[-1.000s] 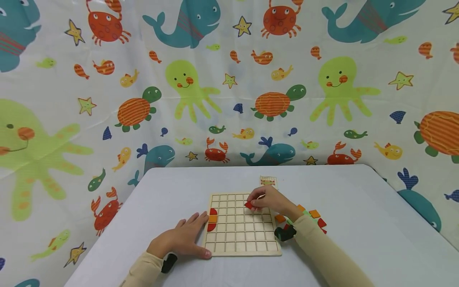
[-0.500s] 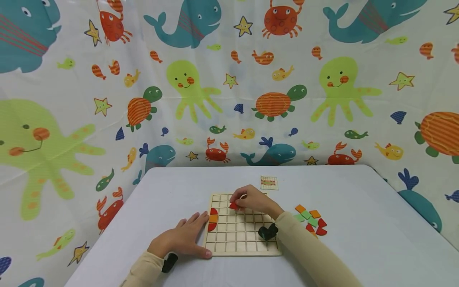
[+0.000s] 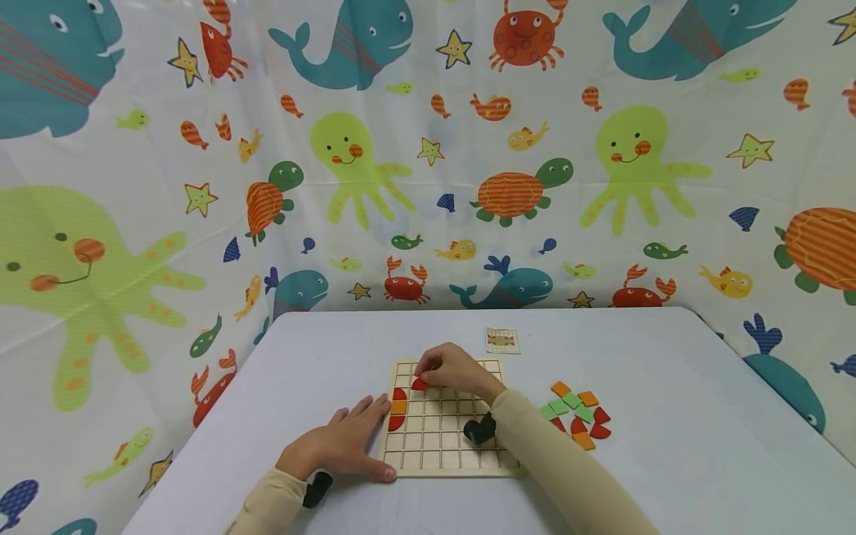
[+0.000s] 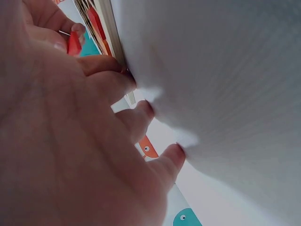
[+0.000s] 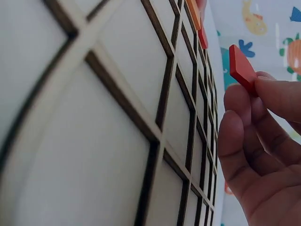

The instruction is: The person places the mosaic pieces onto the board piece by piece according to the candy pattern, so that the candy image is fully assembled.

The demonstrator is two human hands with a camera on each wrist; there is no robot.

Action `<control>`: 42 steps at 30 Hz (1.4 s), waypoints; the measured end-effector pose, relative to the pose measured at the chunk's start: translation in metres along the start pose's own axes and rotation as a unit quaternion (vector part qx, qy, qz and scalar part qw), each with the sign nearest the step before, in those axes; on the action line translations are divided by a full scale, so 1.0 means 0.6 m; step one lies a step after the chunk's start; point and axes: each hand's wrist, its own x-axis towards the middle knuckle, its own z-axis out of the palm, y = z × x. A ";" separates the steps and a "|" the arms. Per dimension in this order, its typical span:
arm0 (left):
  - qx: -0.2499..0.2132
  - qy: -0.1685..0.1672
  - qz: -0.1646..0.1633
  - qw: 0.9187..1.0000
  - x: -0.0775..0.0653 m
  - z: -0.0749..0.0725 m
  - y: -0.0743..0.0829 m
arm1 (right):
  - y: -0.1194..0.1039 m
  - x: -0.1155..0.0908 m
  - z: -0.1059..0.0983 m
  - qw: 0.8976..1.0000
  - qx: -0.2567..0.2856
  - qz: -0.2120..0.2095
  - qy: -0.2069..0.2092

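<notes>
A wooden grid board [image 3: 461,440] lies on the white table. Down its left column sit two red quarter-round tiles with an orange square tile [image 3: 398,407] between them. My right hand [image 3: 455,370] pinches another red tile [image 5: 242,68] between thumb and fingers, held just over the board's upper left cells. In the right wrist view the tile is tilted, its edge toward the grid. My left hand [image 3: 344,444] rests with spread fingers along the board's left edge. Its fingertips touch the tabletop in the left wrist view, and the thumb lies by the front left corner.
Loose orange, green and red tiles [image 3: 584,414] lie in a group right of the board, partly behind the right sleeve. A small pattern card [image 3: 503,340] with a printed grid lies behind the board. A curtain [image 3: 428,171] with sea animals hangs at the back.
My right hand has moved left across the board with the red tile, from the upper right cells to the upper left. The left hand has stayed in place.
</notes>
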 end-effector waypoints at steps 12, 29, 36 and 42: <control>0.005 -0.003 0.005 1.000 -0.001 -0.003 0.000 | 0.003 0.016 0.016 0.998 -0.062 -0.015 -0.027; 0.008 -0.001 0.010 1.000 -0.003 -0.004 0.002 | -0.004 0.014 0.021 0.994 -0.096 -0.043 -0.041; 0.007 0.000 0.011 1.000 -0.002 -0.005 0.000 | -0.006 0.017 0.021 0.993 -0.104 -0.033 -0.043; 0.003 -0.001 0.010 1.000 -0.002 -0.004 -0.001 | -0.006 0.012 0.020 0.994 -0.099 -0.031 -0.033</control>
